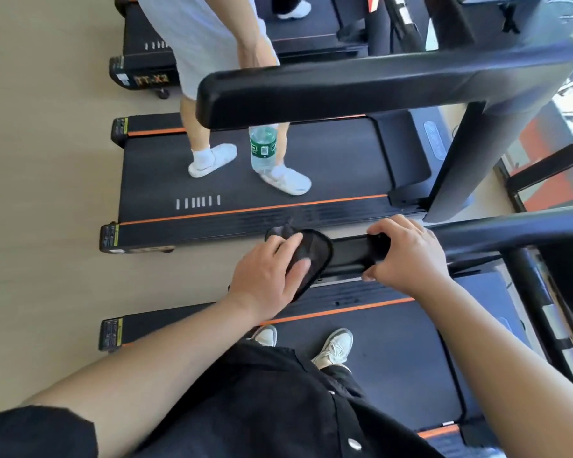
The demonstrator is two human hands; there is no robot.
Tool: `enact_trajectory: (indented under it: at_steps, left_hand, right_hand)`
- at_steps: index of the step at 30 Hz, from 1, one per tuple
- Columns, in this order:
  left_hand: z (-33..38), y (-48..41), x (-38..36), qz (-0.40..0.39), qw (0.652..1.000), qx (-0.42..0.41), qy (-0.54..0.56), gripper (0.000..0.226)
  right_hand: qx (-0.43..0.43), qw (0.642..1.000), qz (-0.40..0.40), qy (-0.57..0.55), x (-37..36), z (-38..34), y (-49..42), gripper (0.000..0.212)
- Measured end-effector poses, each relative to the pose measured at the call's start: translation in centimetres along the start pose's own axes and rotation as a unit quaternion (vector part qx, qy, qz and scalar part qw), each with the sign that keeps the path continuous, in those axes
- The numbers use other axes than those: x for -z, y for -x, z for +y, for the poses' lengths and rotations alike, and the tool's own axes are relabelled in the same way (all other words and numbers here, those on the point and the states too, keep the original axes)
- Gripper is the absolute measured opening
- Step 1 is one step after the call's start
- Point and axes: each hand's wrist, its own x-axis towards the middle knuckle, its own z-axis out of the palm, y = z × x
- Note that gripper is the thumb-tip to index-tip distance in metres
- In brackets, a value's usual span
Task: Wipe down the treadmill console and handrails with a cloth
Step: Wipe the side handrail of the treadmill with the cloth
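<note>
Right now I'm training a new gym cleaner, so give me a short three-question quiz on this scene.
1. True or false: the left hand holds the cloth over the end of the handrail.
2. The right hand is: A) gripping the handrail, B) folding the cloth, C) hanging free.
3. What green-labelled item shows by the legs of the person on the next treadmill?

Key: 1 true; 2 A; 3 a water bottle.
</note>
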Motion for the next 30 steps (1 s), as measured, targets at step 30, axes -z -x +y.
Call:
enact_trajectory:
  at_steps: [30]
  left_hand:
    - [15.7,-13.2,-4.0,-0.227,0.97,-0.044,-0.077,0.052]
  right_hand:
    - [-0.074,0.958,0.209,-0.184,0.2,10.2,5.2,0.03]
